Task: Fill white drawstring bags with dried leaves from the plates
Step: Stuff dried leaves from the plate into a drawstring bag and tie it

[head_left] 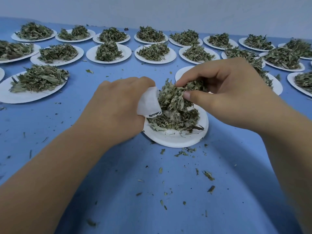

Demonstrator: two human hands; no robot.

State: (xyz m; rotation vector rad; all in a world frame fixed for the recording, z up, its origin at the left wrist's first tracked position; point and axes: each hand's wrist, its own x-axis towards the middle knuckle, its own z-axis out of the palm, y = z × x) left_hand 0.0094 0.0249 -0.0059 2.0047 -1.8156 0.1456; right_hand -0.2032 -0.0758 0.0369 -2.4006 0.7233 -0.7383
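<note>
the left hand (118,105) grips a white drawstring bag (148,103) beside the near plate (175,138) so spills land there; the right hand (224,92) pinches a clump of dried leaves (175,95) at its mouth.

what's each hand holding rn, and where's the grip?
Left hand grips the white drawstring bag by its body, mouth toward the plate. Right hand pinches a clump of dried leaves at its top.
</note>
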